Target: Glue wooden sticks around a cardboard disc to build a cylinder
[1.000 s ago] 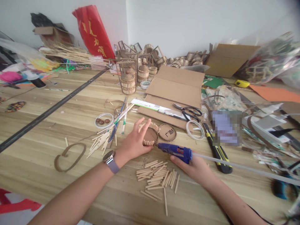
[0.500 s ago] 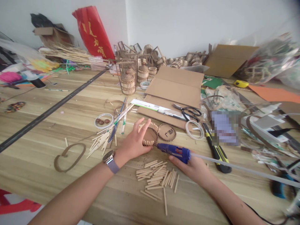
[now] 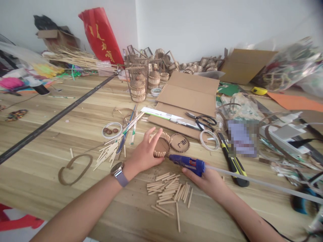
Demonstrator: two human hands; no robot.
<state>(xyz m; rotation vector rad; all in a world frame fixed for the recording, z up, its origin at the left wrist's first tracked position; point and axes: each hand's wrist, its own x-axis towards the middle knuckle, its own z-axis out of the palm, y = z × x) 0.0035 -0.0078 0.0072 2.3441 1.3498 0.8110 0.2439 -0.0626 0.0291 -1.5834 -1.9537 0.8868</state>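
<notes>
A round cardboard base edged with short upright sticks lies on the wooden table. My left hand is around its left side, fingers apart, thumb at the near edge and fingertips at the far side. In my right hand is a blue glue gun, its nozzle pointing left at the base's near right edge, with a long glue stick out of its back. Touching the base on the right is a second cardboard disc with dark writing. Loose short sticks lie in a pile nearer to me.
Scissors and a white-green strip rest on cardboard beyond the discs. A yellow-black cutter and a tape ring are to the right. Longer sticks and a brown strip loop lie left. Small stick buckets stand behind.
</notes>
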